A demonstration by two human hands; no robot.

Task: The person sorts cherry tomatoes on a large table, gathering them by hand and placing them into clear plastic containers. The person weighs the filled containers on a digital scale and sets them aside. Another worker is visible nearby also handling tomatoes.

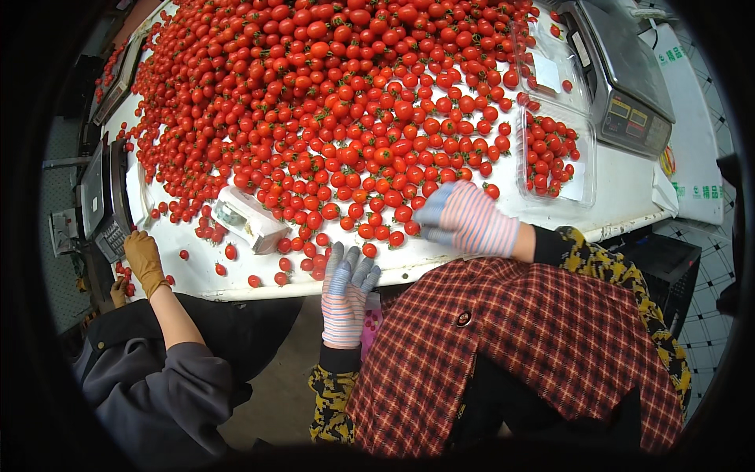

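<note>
A broad heap of red cherry tomatoes (314, 102) with green stems covers much of the white table, thinning toward the front edge. At that edge my left hand (344, 293), in a striped glove with grey fingers, is open with fingers pointing up, beside a few loose tomatoes. My right hand (470, 220), in a matching glove, reaches in from the right over the near tomatoes. Its fingers stretch leftward, apart and a little blurred, with no tomato visible in them; what lies beneath the palm is hidden. A clear plastic box (557, 157) partly filled with tomatoes stands to its right.
At the back right is a digital scale (629, 102), beside another clear plastic container (550, 71). A white box (250, 220) sits among the tomatoes left of centre. On the left, a co-worker's gloved hand (144, 259) is near another scale (106, 197).
</note>
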